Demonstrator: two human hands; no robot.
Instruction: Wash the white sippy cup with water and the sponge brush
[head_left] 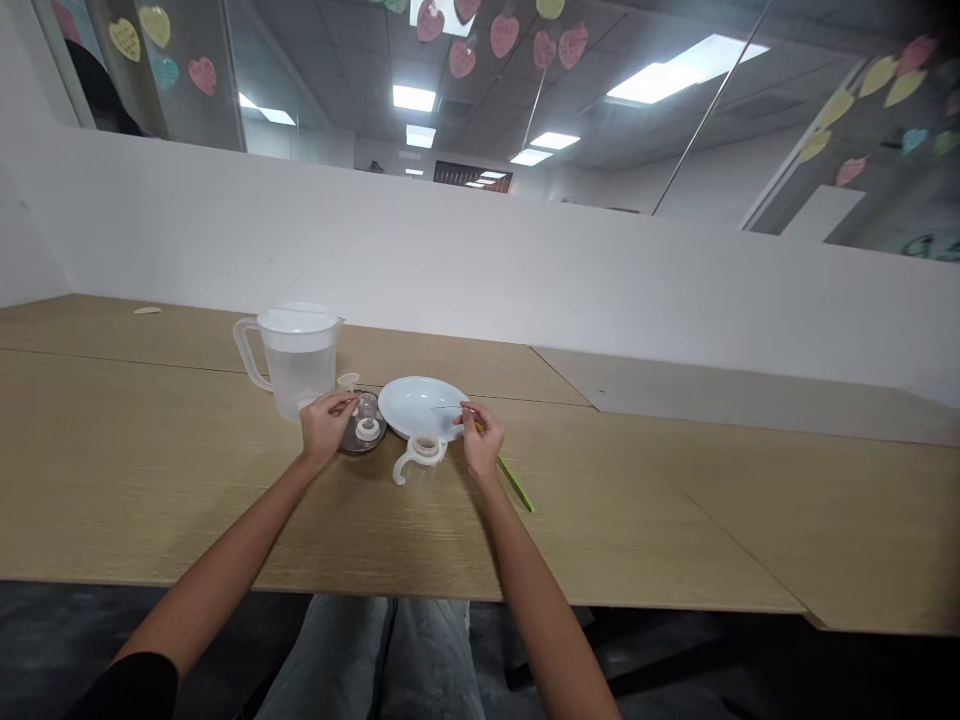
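My left hand [324,425] is over the left edge of a small round metal tray [363,449], its thumb and fingers closed at a small clear round piece [367,404]; whether it grips that piece is unclear. On the same tray sits a white ring-shaped part [367,429]. Between the pinched fingertips of my right hand [482,437] is a thin needle-like rod [445,407], pointing left over the white plate [405,392]. A clear cup with a white hooked handle [424,449] stands just in front of the plate, between my hands.
A lidded clear pitcher [301,365] holding clear liquid stands behind my left hand. Beside it is a small white ring-topped piece [348,381]. A green stick [516,484] lies right of my right hand. A white wall [450,260] borders the wooden table [615,520].
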